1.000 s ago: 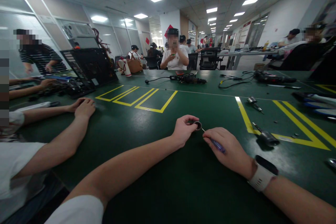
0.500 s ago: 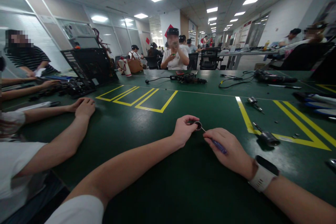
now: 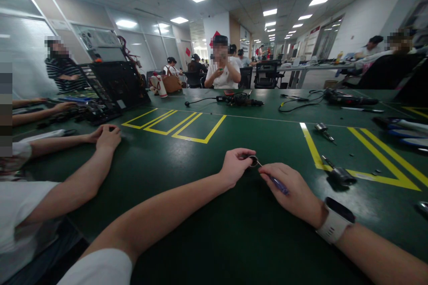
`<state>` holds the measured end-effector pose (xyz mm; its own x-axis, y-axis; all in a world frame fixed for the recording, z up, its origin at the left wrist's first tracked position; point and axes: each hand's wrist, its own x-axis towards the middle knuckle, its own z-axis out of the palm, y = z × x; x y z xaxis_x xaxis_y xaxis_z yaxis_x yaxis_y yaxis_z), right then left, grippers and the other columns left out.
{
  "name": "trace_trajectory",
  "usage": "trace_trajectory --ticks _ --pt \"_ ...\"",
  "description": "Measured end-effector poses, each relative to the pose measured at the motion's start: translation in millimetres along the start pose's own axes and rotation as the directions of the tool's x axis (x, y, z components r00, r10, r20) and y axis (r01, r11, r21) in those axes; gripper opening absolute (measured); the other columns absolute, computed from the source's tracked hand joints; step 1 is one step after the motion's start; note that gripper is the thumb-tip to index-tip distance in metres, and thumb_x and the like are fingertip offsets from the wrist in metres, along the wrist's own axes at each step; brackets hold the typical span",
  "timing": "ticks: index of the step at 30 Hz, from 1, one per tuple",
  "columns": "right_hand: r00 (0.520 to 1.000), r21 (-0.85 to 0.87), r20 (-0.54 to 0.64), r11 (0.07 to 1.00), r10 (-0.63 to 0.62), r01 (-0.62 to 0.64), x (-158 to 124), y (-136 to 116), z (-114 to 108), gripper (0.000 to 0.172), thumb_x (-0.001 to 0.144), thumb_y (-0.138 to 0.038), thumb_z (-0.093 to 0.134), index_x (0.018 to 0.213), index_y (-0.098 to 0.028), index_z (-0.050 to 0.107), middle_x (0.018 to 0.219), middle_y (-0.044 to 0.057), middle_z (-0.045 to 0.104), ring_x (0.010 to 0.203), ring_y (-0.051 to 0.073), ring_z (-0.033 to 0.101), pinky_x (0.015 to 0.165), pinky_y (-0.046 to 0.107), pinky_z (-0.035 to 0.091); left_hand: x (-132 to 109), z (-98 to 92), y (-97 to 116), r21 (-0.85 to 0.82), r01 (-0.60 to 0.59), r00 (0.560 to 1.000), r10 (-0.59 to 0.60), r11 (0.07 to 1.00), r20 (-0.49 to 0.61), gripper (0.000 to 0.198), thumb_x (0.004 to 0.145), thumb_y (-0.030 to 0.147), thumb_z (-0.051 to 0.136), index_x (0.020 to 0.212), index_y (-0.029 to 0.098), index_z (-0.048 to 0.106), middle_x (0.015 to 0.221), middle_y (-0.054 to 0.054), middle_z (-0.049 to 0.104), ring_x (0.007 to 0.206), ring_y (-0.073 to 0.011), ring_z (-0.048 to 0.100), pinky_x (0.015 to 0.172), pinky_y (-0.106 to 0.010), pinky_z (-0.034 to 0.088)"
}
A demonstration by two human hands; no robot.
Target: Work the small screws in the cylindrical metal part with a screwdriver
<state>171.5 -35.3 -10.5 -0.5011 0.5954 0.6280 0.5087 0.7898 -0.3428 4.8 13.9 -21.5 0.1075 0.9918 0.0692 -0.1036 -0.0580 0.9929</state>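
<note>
Green counter [image 3: 187, 178] lies under my hands. My left hand [image 3: 234, 165] pinches a small round metal part [image 3: 253, 160] just above it, grip closed tight. My right hand [image 3: 291, 190] wraps a purple-handled screwdriver [image 3: 277, 183], tip touching the part. I judge the work midway: driver engaged, part not yet set down.

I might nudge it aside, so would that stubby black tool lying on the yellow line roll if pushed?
Probably yes: the stubby black tool looks round-bodied and lies on its side on the flat green table. It seems rigid, likely dense for its size. Its thin tip could make it roll in a curve.
</note>
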Motion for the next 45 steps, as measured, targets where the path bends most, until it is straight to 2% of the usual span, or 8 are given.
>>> trace_trajectory --ticks 13,18,28,37,39,41,43,45 --pt "1.000 0.048 0.003 0.999 0.007 -0.007 -2 3 0 0.020 0.086 -0.014 0.049 0.103 -0.021 0.057 0.093 0.006 0.066 0.085 0.019 0.062 0.074 0.037 0.052 1 -1.8 -1 -0.022 0.000 0.999 0.001 1.000 0.038 0.021 0.069 0.006 0.061 0.088 0.012 0.068 0.083 -0.005 0.069 0.074 -0.0128 0.065 0.076 -0.032 0.054" --pt "1.000 0.051 0.000 0.998 0.022 -0.022 -2 2 -1 0.023 0.085 -0.015 0.049 0.106 -0.022 0.057 0.096 0.007 0.066 0.088 0.020 0.062 0.075 0.038 0.052 -1 -1.4 1 0.010 -0.053 0.999 0.053 0.999 0.008 0.020 0.067 0.005 0.061 0.084 0.013 0.067 0.089 -0.006 0.067 0.075 -0.0136 0.065 0.073 -0.031 0.055" --pt "0.999 0.036 -0.034 0.999 0.000 0.002 -3 3 1 0.023 0.086 -0.015 0.049 0.107 -0.022 0.055 0.097 0.007 0.066 0.088 0.019 0.062 0.076 0.037 0.052 -1 -1.0 4 0.028 -0.043 0.999 0.042 0.999 0.006 0.025 0.068 0.007 0.062 0.092 0.013 0.066 0.088 -0.006 0.068 0.076 -0.0136 0.065 0.074 -0.030 0.055" --pt "0.998 0.058 -0.065 0.998 0.020 -0.016 -2 -2 -1 0.018 0.085 -0.017 0.051 0.101 -0.021 0.059 0.093 0.007 0.066 0.085 0.020 0.061 0.074 0.037 0.050 0 -2.8 -1 0.068 -0.073 0.997 0.072 0.995 0.020 0.017 0.072 0.010 0.061 0.088 0.012 0.065 0.084 -0.006 0.068 0.073 -0.0129 0.065 0.074 -0.032 0.055" --pt "0.991 0.126 -0.114 0.990 0.075 -0.060 -2 -4 -5 0.013 0.085 -0.020 0.050 0.092 -0.021 0.061 0.085 0.006 0.066 0.079 0.019 0.061 0.070 0.036 0.050 0 -3.9 0 0.060 -0.064 0.998 0.062 0.996 0.033 0.017 0.073 0.010 0.061 0.090 0.012 0.065 0.087 -0.006 0.068 0.076 -0.0137 0.065 0.076 -0.033 0.055" --pt "0.966 0.243 -0.157 0.956 0.207 -0.165 -1 -3 -7 0.014 0.086 -0.024 0.050 0.080 -0.020 0.062 0.076 0.005 0.065 0.072 0.019 0.060 0.064 0.034 0.048 0 -4.7 1 0.037 -0.038 0.999 0.036 0.999 0.036 0.019 0.073 0.009 0.061 0.091 0.013 0.064 0.090 -0.006 0.067 0.081 -0.0146 0.065 0.079 -0.034 0.054" --pt "0.901 0.428 -0.183 0.857 0.393 -0.287 0 3 -9 0.021 0.086 -0.030 0.049 0.070 -0.020 0.061 0.066 0.003 0.062 0.063 0.017 0.058 0.059 0.032 0.047 0 -5.1 4 -0.005 0.007 1.000 -0.007 1.000 0.026 0.021 0.073 0.006 0.061 0.092 0.013 0.064 0.094 -0.007 0.066 0.085 -0.0155 0.064 0.081 -0.034 0.054" --pt "0.805 0.631 -0.163 0.687 0.571 -0.360 1 11 -8 0.026 0.084 -0.034 0.051 0.063 -0.021 0.057 0.056 0.000 0.058 0.055 0.015 0.054 0.057 0.030 0.047 1 -5.3 6 -0.064 0.059 0.998 -0.058 0.996 0.018 0.022 0.073 0.004 0.060 0.093 0.013 0.063 0.095 -0.007 0.066 0.087 -0.0162 0.064 0.083 -0.035 0.054"
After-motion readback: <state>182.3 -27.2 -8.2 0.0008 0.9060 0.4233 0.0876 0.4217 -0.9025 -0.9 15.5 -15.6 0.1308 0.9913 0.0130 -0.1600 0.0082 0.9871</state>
